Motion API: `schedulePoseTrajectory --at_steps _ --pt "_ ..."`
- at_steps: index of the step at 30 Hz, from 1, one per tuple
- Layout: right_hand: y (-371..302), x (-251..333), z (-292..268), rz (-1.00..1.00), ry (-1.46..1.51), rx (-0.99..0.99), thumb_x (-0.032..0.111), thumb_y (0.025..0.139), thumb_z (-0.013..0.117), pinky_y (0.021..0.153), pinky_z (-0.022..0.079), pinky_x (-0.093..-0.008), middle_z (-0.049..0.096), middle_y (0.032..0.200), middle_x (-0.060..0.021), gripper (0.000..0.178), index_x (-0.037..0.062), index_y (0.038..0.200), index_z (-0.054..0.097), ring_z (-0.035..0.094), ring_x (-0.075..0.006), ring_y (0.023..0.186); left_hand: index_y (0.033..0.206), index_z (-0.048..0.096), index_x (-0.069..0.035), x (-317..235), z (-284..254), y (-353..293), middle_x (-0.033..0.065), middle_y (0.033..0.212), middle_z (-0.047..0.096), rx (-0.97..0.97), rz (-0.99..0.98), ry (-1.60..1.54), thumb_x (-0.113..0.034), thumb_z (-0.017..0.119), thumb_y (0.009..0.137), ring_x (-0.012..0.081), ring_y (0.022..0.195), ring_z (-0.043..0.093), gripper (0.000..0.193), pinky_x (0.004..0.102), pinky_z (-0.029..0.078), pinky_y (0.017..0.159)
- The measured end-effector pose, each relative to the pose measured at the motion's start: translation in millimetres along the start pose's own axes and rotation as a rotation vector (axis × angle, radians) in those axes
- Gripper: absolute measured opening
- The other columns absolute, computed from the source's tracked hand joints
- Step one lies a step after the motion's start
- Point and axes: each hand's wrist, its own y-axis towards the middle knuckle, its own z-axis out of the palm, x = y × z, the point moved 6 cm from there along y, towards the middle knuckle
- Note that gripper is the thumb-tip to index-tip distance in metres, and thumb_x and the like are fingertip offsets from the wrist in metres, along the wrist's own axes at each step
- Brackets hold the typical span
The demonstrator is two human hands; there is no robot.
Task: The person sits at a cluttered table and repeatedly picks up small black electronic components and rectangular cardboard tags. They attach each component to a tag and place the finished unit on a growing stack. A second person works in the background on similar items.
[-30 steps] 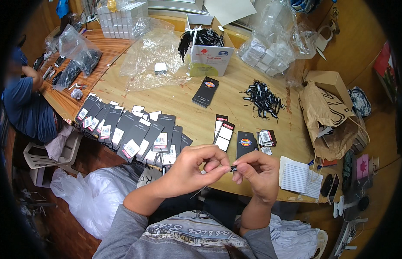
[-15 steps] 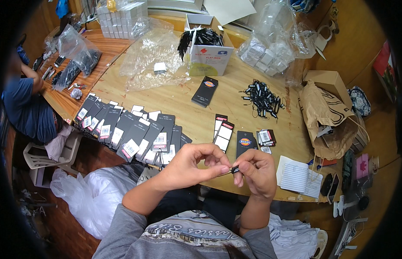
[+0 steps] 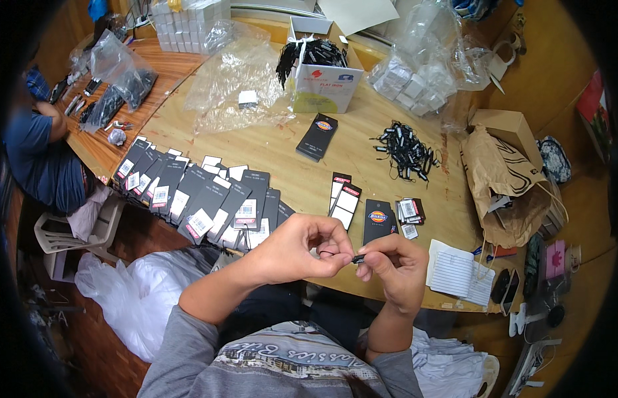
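Just over the table's front edge, my two hands meet at a small black hang-tag string fastener [image 3: 359, 259]. My left hand [image 3: 299, 251] is closed in a pinch at its left end, and a thin dark cord curves by the fingers. The thumb and fingers of my right hand [image 3: 396, 268] pinch its other end, hiding much of it. Right behind the hands lie a black hang tag [image 3: 379, 224], two red-topped white-panelled tags [image 3: 346, 207] and small barcoded tags [image 3: 410, 212]. Farther back is a pile of black string fasteners [image 3: 405, 151].
Overlapping black hang tags with barcode stickers [image 3: 203, 202] line the left front edge. A black tag stack [image 3: 315, 138] lies mid-table before a carton [image 3: 322, 93] of black strings. At right are a notebook [image 3: 460, 273] and paper bag [image 3: 505, 189]. A person [image 3: 43, 152] sits at far left.
The fingertips have closed in on the fastener, so less of it shows. A loop of dark cord now shows at my left fingers. The things on the table stay as they were.
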Motion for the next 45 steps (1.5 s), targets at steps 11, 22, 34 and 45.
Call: schedulePoseTrajectory --at_steps 11,22,34,45 --pt "-6 6 2 -0.110 -0.093 -0.161 -0.002 0.074 0.057 0.049 0.041 -0.0181 0.056 0.062 -0.0069 0.005 -0.0053 0.077 0.056 0.052 -0.0088 0.055 0.068 0.051 0.000 -3 4 -2 -0.0032 0.061 0.044 -0.088 0.111 0.004 -0.001 0.058 0.069 0.0013 0.056 0.037 0.007 0.0153 0.031 0.050" --pt "-9 0 4 -0.252 -0.305 -0.237 -0.002 0.074 0.056 0.047 0.040 -0.0189 0.056 0.062 -0.0071 0.006 -0.0050 0.079 0.055 0.052 -0.0094 0.054 0.072 0.049 0.000 2 -2 -3 -0.0009 0.066 0.047 -0.191 0.143 0.155 0.000 0.057 0.071 0.0007 0.056 0.037 0.008 0.0147 0.032 0.050" --pt "-2 -8 -7 -0.052 0.070 -0.117 0.003 0.077 0.054 0.047 0.039 -0.0178 0.054 0.059 -0.0069 0.008 -0.0049 0.079 0.055 0.049 -0.0087 0.052 0.074 0.050 0.000 -3 2 -4 -0.0068 0.057 0.040 -0.111 0.041 0.019 -0.001 0.056 0.072 -0.0022 0.051 0.030 0.006 0.0128 0.025 0.046" --pt "-8 2 -29 -0.148 0.032 -0.258 0.007 0.076 0.057 0.042 0.038 -0.0182 0.052 0.056 -0.0065 0.012 -0.0045 0.076 0.055 0.049 -0.0097 0.047 0.077 0.050 0.000 -10 -9 -14 -0.0075 0.058 0.038 -0.150 0.062 0.049 -0.002 0.053 0.074 -0.0016 0.052 0.032 0.005 0.0131 0.026 0.047"
